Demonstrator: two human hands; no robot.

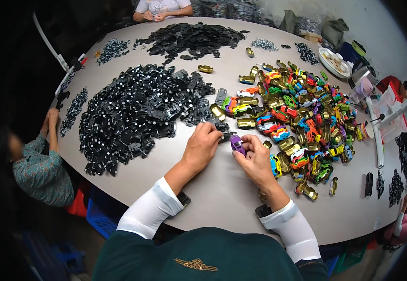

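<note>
Two bare hands are shown meeting near the front edge of a round grey table (222,196), in the head view. A small purple toy-car body (237,144) is pinched in the curled fingers of the right hand (256,160), just above the tabletop. The left hand (202,146) is closed around a black chassis piece (227,136), whose end is seen touching or just beside the purple body; whether the two parts are already joined cannot be told.

To the left, a large heap of black chassis parts (133,112) is spread across the table, and a second, flatter black heap (189,38) lies at the far side. To the right, a broad pile of coloured and gold car bodies (302,117) is heaped close to the right hand. Whether the cars in that pile already carry chassis cannot be made out, so the finished share cannot be counted. Judged from the size of the black heap, much of the work is taken to remain, with one unit in hand.

Other people (41,164) are seated at the left and far edges.
</note>
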